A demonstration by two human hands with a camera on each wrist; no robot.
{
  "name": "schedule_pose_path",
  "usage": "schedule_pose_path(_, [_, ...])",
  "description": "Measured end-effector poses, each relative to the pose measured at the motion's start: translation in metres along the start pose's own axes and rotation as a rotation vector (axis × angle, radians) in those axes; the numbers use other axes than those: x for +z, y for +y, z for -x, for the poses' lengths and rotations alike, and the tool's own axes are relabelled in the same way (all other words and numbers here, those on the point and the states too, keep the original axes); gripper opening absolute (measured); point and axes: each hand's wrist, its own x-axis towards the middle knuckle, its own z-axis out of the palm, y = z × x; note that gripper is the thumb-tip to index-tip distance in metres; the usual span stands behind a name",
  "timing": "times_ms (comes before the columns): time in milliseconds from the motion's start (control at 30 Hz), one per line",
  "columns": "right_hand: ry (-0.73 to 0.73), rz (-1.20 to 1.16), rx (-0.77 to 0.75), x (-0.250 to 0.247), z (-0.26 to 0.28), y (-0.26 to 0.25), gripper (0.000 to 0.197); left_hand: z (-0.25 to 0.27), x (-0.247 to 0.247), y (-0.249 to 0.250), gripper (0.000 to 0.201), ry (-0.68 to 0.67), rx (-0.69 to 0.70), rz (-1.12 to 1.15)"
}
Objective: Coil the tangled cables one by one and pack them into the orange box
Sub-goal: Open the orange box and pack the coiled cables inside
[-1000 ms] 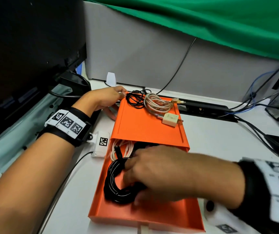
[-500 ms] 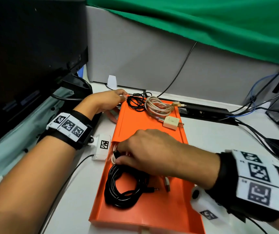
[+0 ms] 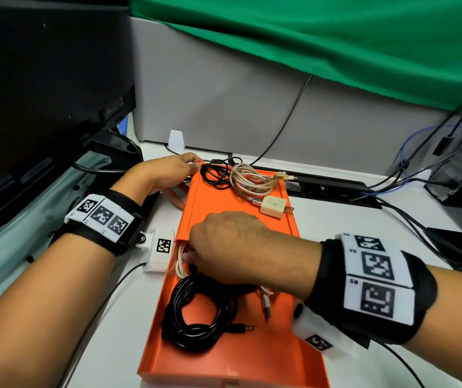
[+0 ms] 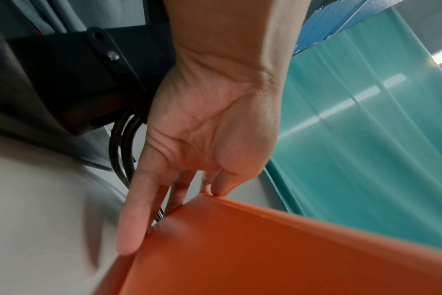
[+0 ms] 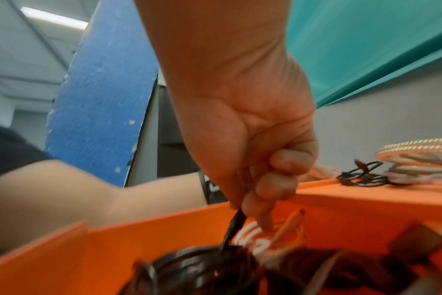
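Observation:
The orange box [image 3: 154,345] lies lengthways on the white desk, its tray slid out from the sleeve [image 3: 224,203]. A coiled black cable [image 3: 196,317] and a white cable [image 3: 179,264] lie in the tray. My right hand [image 3: 196,253] is at the sleeve's mouth, fingers curled, pinching the black cable's plug end [image 5: 236,221] while one fingertip pokes into the white cable [image 5: 250,233]. My left hand [image 3: 193,166] rests on the sleeve's far left corner, with straight fingers [image 4: 139,209] along its side. A thin black cable [image 3: 214,175], a braided cable [image 3: 252,180] and a beige charger [image 3: 273,205] lie on the sleeve.
A dark monitor [image 3: 42,93] stands close on the left and a grey partition [image 3: 224,107] behind. A black power strip [image 3: 336,186] and several running cables [image 3: 420,219] lie to the right of the box. A pinkish cable [image 3: 175,196] sits beside the sleeve's left side.
My right hand moved from over the black coil up to the sleeve's mouth, uncovering the coil. The left hand stayed on the far corner.

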Motion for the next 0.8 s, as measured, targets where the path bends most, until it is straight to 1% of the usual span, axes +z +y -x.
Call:
schedule_pose_path(67, [0.019, 0.021, 0.038, -0.014, 0.004, 0.003, 0.033, 0.000, 0.000, 0.000, 0.025, 0.003, 0.003, 0.004])
schedule_pose_path(100, [0.040, 0.034, 0.087, -0.024, 0.004, 0.006, 0.033, 0.000, 0.000, 0.000, 0.025, 0.002, 0.006, 0.006])
schedule_pose_path(200, [0.185, 0.129, 0.259, -0.054, -0.001, 0.035, 0.033, 0.000, 0.000, 0.000, 0.025, -0.001, 0.007, 0.001])
schedule_pose_path(233, [0.214, 0.174, 0.319, -0.058, -0.006, 0.051, 0.038, 0.000, -0.001, 0.000, 0.025, -0.004, 0.004, 0.000])
schedule_pose_path(267, [0.192, 0.209, 0.368, -0.059, -0.010, 0.066, 0.043, 0.000, -0.001, 0.000, 0.025, -0.007, 0.000, 0.003])
schedule_pose_path(300, [0.145, 0.228, 0.384, -0.058, -0.015, 0.079, 0.046, 0.000, -0.001, 0.001, 0.025, -0.009, -0.004, 0.007])
schedule_pose_path(400, [-0.057, 0.221, 0.364, -0.043, -0.026, 0.103, 0.041, 0.000, -0.002, 0.000, 0.024, -0.018, -0.017, 0.012])
schedule_pose_path(433, [-0.066, 0.222, 0.333, -0.039, -0.028, 0.109, 0.038, 0.000, -0.002, 0.000, 0.024, -0.019, -0.016, 0.012])
schedule_pose_path(500, [0.009, 0.205, 0.291, -0.038, -0.027, 0.118, 0.026, 0.000, -0.002, 0.000, 0.024, -0.016, -0.013, 0.009])
schedule_pose_path(633, [0.177, 0.078, 0.280, -0.047, -0.019, 0.133, 0.015, 0.001, -0.001, 0.000, 0.025, -0.014, -0.009, 0.005])
schedule_pose_path(700, [0.208, 0.029, 0.277, -0.049, -0.014, 0.136, 0.011, 0.000, -0.001, 0.000, 0.026, -0.014, -0.010, 0.002])
schedule_pose_path(800, [0.173, 0.015, 0.259, -0.044, -0.008, 0.134, 0.012, 0.000, -0.001, 0.000, 0.026, -0.013, -0.011, 0.000])
